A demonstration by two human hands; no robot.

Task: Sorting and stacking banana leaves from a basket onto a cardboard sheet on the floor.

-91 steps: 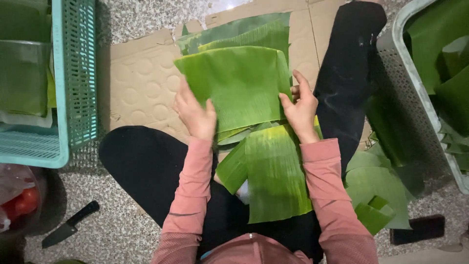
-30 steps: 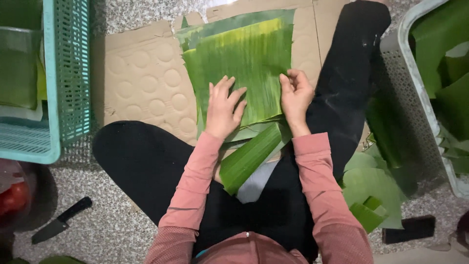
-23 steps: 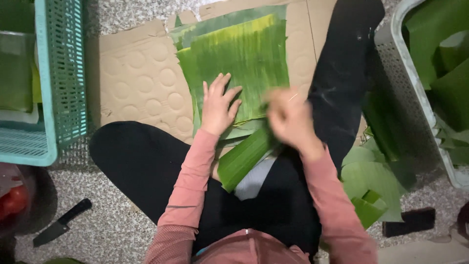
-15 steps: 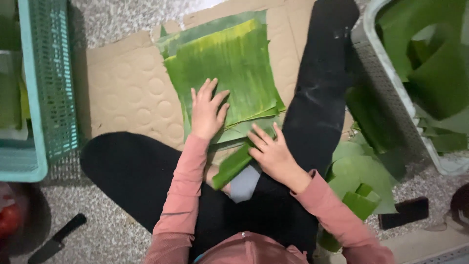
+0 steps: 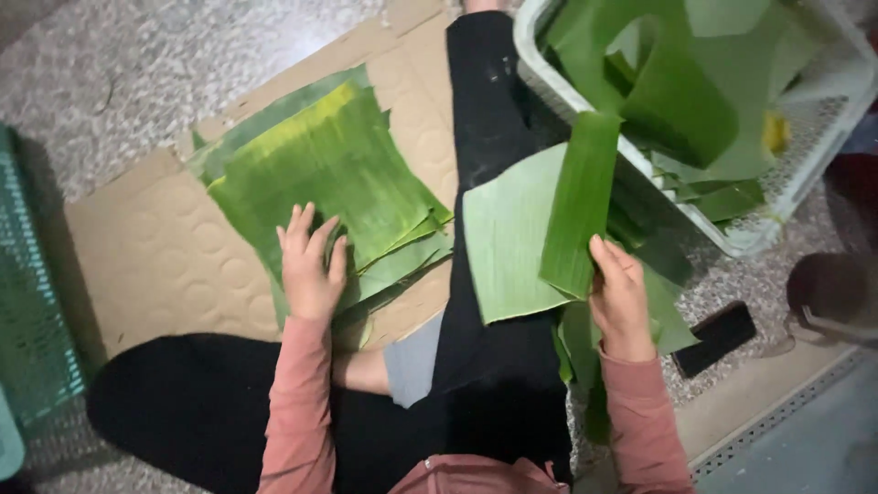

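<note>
Pressing flat, the left hand (image 5: 311, 267) lies palm-down with its fingers (image 5: 302, 224) spread on the near edge of the leaf stack (image 5: 334, 174); it grips nothing, and the spread contact appears meant to keep the stacked pieces from sliding or curling. The stack lies on a cardboard sheet (image 5: 160, 256), which keeps the leaves off the speckled floor (image 5: 165, 55).

The right hand (image 5: 620, 297) is closed on a fresh leaf piece (image 5: 540, 220), thumb on top, the other fingers hidden beneath, so their exact curl cannot be told. The piece is partly folded, one darker strip doubled over the paler face, and is held above the black trouser leg (image 5: 485, 119), at 3 o'clock from the stack and well apart from it.

A white basket (image 5: 549, 82) of uncut leaves stands at 1 o'clock, just beside the held piece, probably the supply. A dark flat phone-like object (image 5: 713, 338) lies on the floor at 4 o'clock. A green crate (image 5: 27, 311) stands at 9 o'clock.
</note>
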